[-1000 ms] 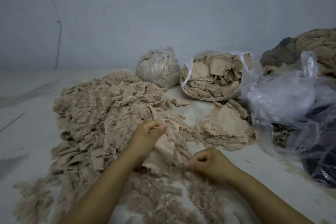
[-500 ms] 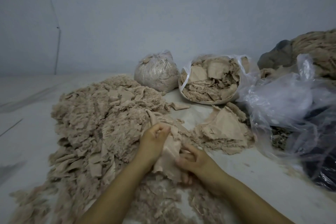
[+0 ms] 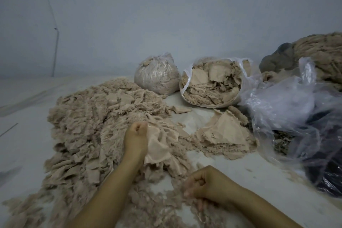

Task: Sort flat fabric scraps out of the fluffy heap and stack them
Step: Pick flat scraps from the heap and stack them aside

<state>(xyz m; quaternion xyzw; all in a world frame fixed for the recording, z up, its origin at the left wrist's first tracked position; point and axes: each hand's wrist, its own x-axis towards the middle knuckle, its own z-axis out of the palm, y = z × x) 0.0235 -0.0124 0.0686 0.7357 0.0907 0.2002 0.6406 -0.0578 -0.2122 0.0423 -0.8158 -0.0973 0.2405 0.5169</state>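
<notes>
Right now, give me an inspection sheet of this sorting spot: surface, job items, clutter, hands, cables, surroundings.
Surface: pale floor sheet, strewn with bits of fluff.
Job's things: fluffy heap spread at left; flat scrap held up at its near edge; stack of flat scraps to the right of it.
Clutter: tied bag; open bag of scraps; loose clear plastic over dark stuff; one stray scrap.
Hands: left hand grips the flat scrap; right hand curled, pinching fluff.
Cables: thin wire on wall.
Surroundings: plain grey wall; fibre bundle at far right.
</notes>
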